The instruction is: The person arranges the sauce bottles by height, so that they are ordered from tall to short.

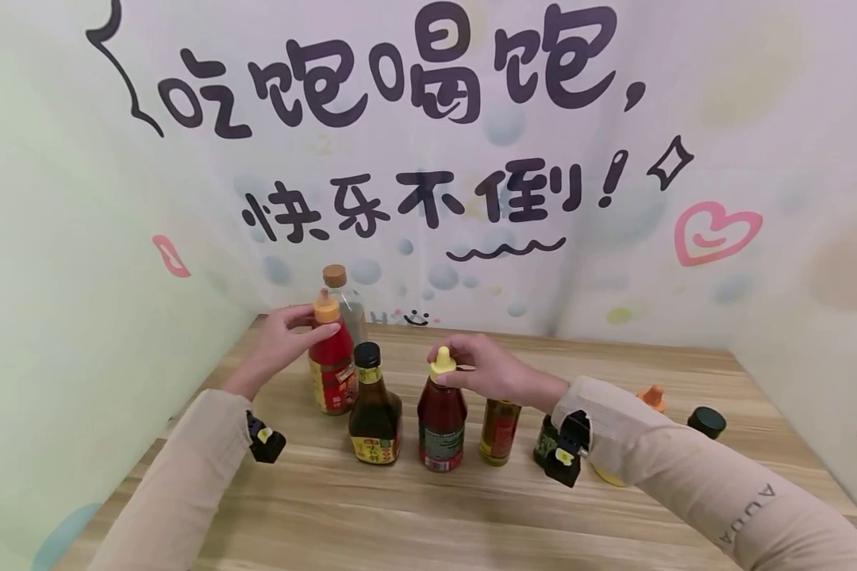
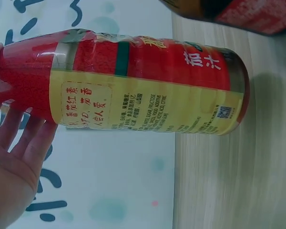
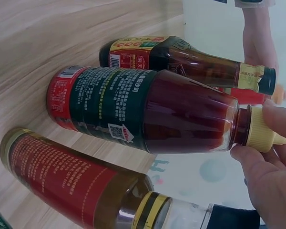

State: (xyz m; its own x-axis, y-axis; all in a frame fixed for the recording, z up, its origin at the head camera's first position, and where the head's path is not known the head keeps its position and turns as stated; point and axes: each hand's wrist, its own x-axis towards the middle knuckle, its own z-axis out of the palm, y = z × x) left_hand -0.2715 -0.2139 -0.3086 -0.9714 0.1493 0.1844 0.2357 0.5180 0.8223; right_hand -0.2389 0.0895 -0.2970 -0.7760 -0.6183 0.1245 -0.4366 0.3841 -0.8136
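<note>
At the back left, my left hand [image 1: 283,342] grips a red ketchup bottle [image 1: 334,377] near its top, thumb and fingers around it below the orange nozzle cap. In the left wrist view its red and yellow label faces the camera. My right hand [image 1: 494,369] pinches the yellow nozzle cap [image 3: 260,130] of a dark red sauce bottle [image 1: 443,416], which stands upright with a dark green label. Between the two stands a dark soy sauce bottle [image 1: 375,420] with a black cap. Right of the sauce bottle is a slimmer bottle [image 1: 500,432] of amber liquid with a red label.
Behind the ketchup stands a clear bottle [image 1: 351,309] with a brown cap. Partly hidden by my right forearm are a dark jar [image 1: 545,440], an orange nozzle cap [image 1: 652,396] and a dark green lid [image 1: 707,422]. A printed cloth backdrop [image 1: 428,293] borders the wooden table [image 1: 400,523].
</note>
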